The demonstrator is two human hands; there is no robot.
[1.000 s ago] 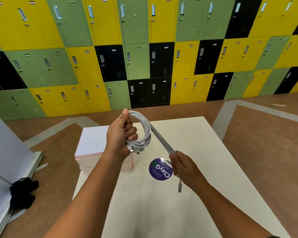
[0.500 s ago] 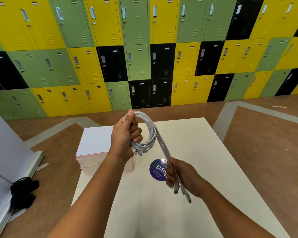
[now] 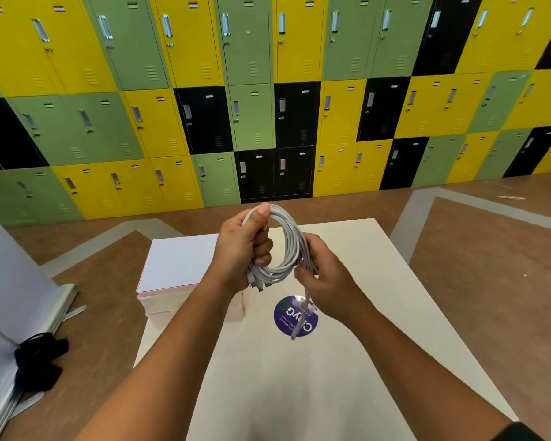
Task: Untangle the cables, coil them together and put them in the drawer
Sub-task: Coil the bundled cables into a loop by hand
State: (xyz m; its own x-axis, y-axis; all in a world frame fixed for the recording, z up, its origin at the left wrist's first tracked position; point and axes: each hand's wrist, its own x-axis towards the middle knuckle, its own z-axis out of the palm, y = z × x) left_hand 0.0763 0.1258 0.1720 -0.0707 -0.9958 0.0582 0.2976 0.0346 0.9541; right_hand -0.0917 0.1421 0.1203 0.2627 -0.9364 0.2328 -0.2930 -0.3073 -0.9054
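Observation:
A coil of white cables (image 3: 289, 246) hangs in the air above the white table (image 3: 299, 377). My left hand (image 3: 240, 249) grips the coil's left side, thumb on top of the loops. My right hand (image 3: 323, 278) holds the coil's right side, and the loose cable ends (image 3: 303, 313) with their plugs dangle blurred below its fingers. More plugs poke out under my left hand. The white drawer unit (image 3: 178, 262) with a pinkish edge sits at the table's far left corner; whether its drawer is open is hidden.
A round blue sticker (image 3: 295, 315) lies on the table under my hands. A wall of yellow, green and black lockers (image 3: 268, 106) stands behind. At left, a white panel (image 3: 10, 281) leans with a black cloth (image 3: 39, 361) at its foot. Brown floor surrounds the table.
My right hand has come up from near the sticker to the coil's right side, bringing the straight run of cable onto the coil. Only short ends hang free now.

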